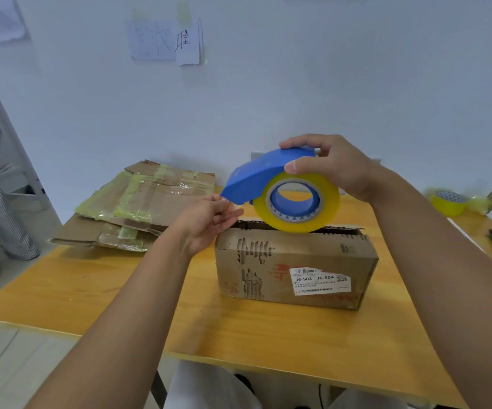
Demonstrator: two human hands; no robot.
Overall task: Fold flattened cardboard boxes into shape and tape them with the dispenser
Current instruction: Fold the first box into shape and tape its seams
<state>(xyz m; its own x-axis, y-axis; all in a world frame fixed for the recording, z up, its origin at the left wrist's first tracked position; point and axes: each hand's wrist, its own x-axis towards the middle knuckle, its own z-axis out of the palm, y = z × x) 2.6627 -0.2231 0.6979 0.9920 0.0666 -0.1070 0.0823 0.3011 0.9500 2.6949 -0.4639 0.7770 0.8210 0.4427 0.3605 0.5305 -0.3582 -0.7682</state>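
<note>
Head view: your right hand (334,166) grips the blue tape dispenser (271,181), left hand (209,219) pinching at its 9 o'clock tip, brown cardboard box (295,267) running 9-to-3 just below.

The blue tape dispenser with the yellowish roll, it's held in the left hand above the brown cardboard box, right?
Not quite: the head view shows the right hand gripping the blue tape dispenser with the yellowish roll above the brown cardboard box. The left hand only reaches to the dispenser's front tip.

R grip (332,166) clenched, L grip (209,216) pinching
</note>
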